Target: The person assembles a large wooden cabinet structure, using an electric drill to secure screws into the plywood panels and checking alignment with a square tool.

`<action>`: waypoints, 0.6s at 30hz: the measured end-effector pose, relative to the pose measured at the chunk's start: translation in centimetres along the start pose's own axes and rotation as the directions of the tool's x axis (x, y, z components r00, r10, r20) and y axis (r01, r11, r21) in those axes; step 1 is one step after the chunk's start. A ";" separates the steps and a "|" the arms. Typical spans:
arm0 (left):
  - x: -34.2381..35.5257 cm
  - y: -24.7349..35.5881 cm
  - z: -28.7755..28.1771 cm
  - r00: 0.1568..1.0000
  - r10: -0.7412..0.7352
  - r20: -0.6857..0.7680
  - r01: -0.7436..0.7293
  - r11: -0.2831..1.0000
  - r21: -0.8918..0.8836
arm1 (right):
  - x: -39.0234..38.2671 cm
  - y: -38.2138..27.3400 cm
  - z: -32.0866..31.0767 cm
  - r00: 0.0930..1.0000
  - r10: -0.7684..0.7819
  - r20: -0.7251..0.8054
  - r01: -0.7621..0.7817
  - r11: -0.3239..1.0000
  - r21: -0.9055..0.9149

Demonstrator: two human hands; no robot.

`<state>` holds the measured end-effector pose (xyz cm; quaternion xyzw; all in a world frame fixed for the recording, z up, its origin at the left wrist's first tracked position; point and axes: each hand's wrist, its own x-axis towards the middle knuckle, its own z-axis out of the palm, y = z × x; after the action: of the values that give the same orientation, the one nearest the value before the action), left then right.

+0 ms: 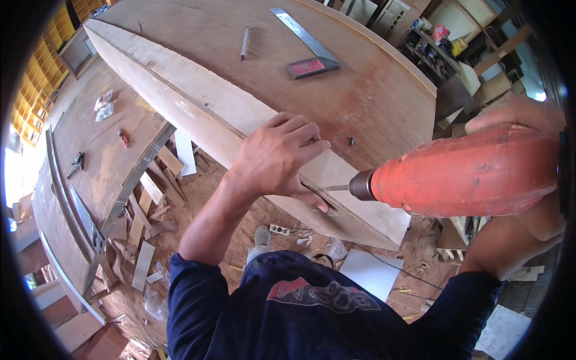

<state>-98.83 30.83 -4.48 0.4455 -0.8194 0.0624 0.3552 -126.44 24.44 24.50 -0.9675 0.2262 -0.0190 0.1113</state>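
My left hand (279,156) is closed over the edge of a long pale wooden board (180,72), its fingers bent on top and its thumb stretched along the narrow side. My right hand (519,114) holds a scuffed red power drill (462,174), which lies level and points left. The thin drill bit (337,188) has its tip at the board's edge, close to my left thumb; whether it has entered the wood I cannot tell. Beyond the board, on the brown tabletop (204,27), are a try square (312,45), a pen (245,43) and a small dark piece (351,141).
A second table (135,111) at left bears plastic packets (104,107), a red-handled tool (123,138), a black tool (77,163) and a handsaw (87,219). Wood offcuts (144,264), a power strip (280,229) and a white sheet (372,273) lie below. Cluttered shelves (429,57) stand far right.
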 end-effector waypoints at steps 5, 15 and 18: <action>0.0 -0.1 0.1 1.000 0.004 0.007 -0.004 1.000 -0.008 | -0.2 1.4 -0.3 0.997 -0.070 0.016 0.071 0.996 -0.057; 0.1 -0.1 0.2 1.000 0.026 0.005 -0.026 0.999 -0.019 | -2.2 -1.0 0.1 0.993 -0.077 -0.095 0.053 0.970 -0.236; 0.2 0.3 -0.2 1.000 0.007 0.019 -0.006 1.000 -0.023 | -2.6 -1.6 -0.1 0.967 -0.227 -0.114 0.158 0.889 -0.430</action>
<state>-99.00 30.98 -4.13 0.4393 -0.8248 0.0500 0.3523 -128.09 27.00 25.02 -0.9818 0.1358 -0.0592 -0.1191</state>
